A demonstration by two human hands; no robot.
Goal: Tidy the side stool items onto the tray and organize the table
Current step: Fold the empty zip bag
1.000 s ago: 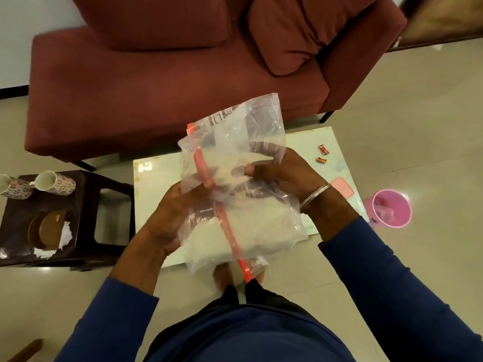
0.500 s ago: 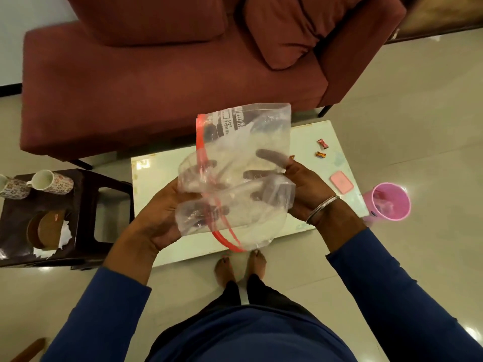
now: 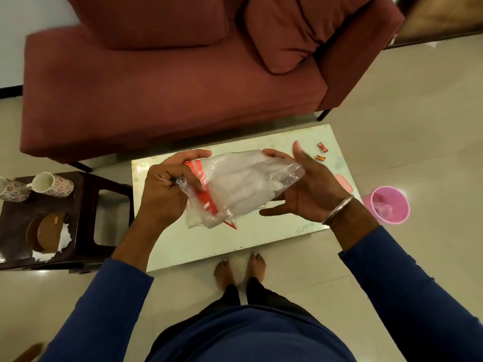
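A red sofa (image 3: 167,82) stands behind a pale bench (image 3: 235,244). Above the bench's middle, a clear plastic bag (image 3: 243,184) is pinched in the left hand (image 3: 167,189); the right hand (image 3: 305,189), fingers spread, cradles its other end. Two sweets (image 3: 322,152) lie near the bench's far right corner.

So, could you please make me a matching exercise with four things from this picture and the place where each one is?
Things:
1. plastic bag
2. mugs
3. candies
4. pink bin

Places:
A. on the floor, to the right of the table
B. on the dark stool
C. held between the left hand and the right hand
D. on the far right part of the table

Pairs: 1-C, 2-B, 3-D, 4-A
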